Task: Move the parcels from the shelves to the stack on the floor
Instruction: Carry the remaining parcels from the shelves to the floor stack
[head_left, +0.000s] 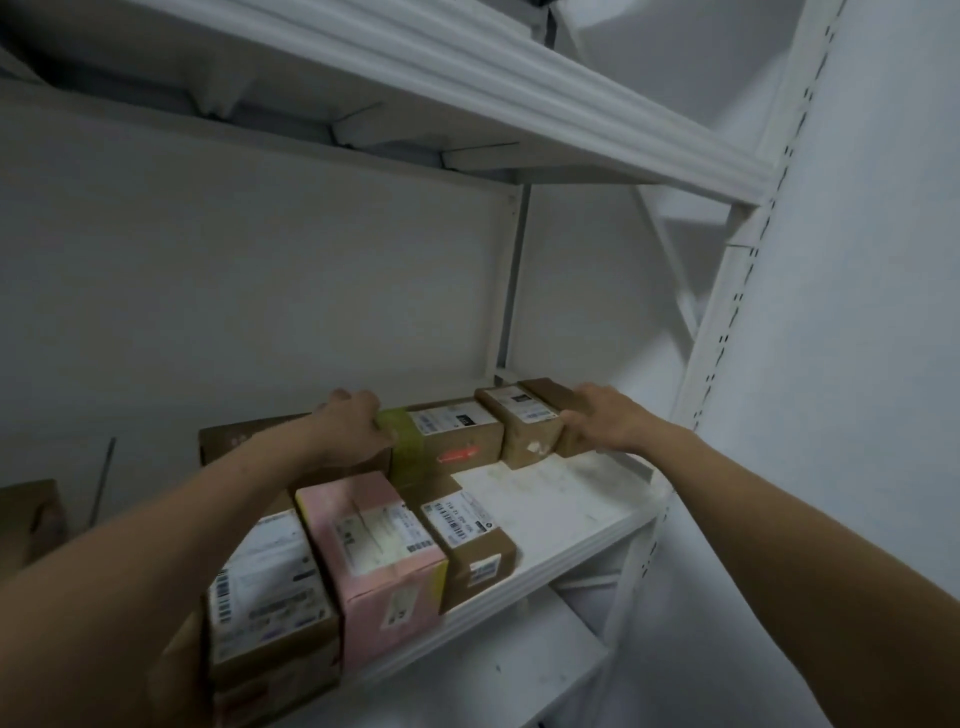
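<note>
Now — left hand (349, 423), fingers (363, 404) tight on yellow-taped parcel (452, 439); right hand (605, 421), likewise, on small brown parcel (525, 434).

On the white metal shelf board (571, 525), the pink cardboard box (374, 551) stands at the front edge. Left of it, touching, sits a large brown labelled carton (270, 587); right of it, a low brown carton (467, 540). Behind it lies a tape-wrapped brown carton (447, 436), with a small brown labelled carton (519, 421) and a plain brown carton (550, 397) farther right.
</note>
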